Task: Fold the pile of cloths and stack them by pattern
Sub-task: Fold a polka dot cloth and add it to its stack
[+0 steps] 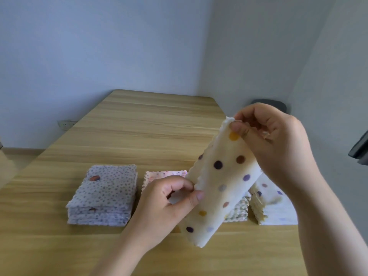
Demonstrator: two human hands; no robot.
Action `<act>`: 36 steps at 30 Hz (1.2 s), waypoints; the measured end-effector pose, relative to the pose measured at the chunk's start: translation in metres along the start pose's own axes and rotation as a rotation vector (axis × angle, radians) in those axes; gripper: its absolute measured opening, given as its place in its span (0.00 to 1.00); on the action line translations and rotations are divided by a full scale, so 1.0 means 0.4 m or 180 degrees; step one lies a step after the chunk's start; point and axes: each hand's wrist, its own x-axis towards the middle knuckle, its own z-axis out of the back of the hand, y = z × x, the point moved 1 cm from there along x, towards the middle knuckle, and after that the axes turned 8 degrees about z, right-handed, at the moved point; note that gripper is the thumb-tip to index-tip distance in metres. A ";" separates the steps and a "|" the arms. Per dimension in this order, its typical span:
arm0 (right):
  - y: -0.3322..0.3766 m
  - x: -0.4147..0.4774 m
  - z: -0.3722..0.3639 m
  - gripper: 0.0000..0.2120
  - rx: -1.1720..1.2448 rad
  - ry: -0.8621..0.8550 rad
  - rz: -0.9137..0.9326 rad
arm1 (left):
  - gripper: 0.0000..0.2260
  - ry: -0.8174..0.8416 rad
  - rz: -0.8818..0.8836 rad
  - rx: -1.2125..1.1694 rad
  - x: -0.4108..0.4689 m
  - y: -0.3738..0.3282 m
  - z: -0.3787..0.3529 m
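Observation:
A cream cloth with large coloured dots [221, 182] hangs folded into a long strip above the wooden table [139, 132]. My right hand [278, 148] pinches its top end. My left hand [171, 204] pinches its left edge at mid-length. On the table stands a stack of folded grey-lilac small-dotted cloths [103, 196] at the left. A stack of pinkish floral cloths [159, 174] is partly hidden behind my left hand. A stack with a small floral print [239, 213] shows below the held cloth. At the right is a stack of big-dotted cloths [272, 202].
Blue-white walls meet in a corner behind the table. A dark chair back [268, 103] rises past the table's far right edge. A wall socket [64, 124] sits low on the left wall. A dark object [360, 150] juts in at the right edge.

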 end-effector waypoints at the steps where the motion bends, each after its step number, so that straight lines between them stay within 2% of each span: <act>1: -0.008 -0.001 0.002 0.06 -0.0018 -0.0027 -0.0042 | 0.09 0.0048 0.0065 0.0057 -0.003 0.001 0.001; 5: -0.039 -0.005 0.007 0.05 -0.0057 -0.0182 -0.0228 | 0.10 0.0266 0.0231 0.0349 -0.010 0.017 0.002; 8: -0.062 -0.010 0.010 0.05 -0.0127 -0.0323 -0.0343 | 0.11 0.0348 0.0118 0.0502 -0.012 0.026 0.001; 13: -0.096 -0.025 0.016 0.05 -0.0237 -0.0399 -0.0558 | 0.22 -0.0090 -0.0346 0.0652 -0.001 0.037 0.001; 16: -0.111 -0.036 0.018 0.05 -0.0157 -0.0442 -0.0670 | 0.23 -0.0396 -0.0480 0.0682 0.006 0.044 0.002; 18: -0.122 -0.041 0.017 0.04 -0.0218 -0.0497 -0.0670 | 0.23 -0.0421 -0.0438 0.0618 0.007 0.053 0.007; 23: -0.149 -0.048 0.019 0.03 -0.0294 -0.0619 -0.0796 | 0.11 0.0146 0.0081 0.0677 -0.005 0.059 0.032; 26: -0.160 -0.053 0.012 0.04 -0.0313 -0.0607 -0.0859 | 0.09 0.0108 0.0082 0.0549 -0.004 0.052 0.042; 31: -0.174 -0.067 0.003 0.03 -0.0309 -0.0656 -0.0835 | 0.24 -0.0443 -0.0036 0.0516 0.003 0.069 0.059; 34: -0.181 -0.076 -0.002 0.03 -0.0300 -0.0672 -0.0894 | 0.27 -0.0642 -0.0106 0.0460 0.004 0.082 0.062; 36: -0.187 -0.079 -0.004 0.03 -0.0318 -0.0688 -0.0940 | 0.26 -0.0569 -0.0032 0.0280 0.003 0.092 0.070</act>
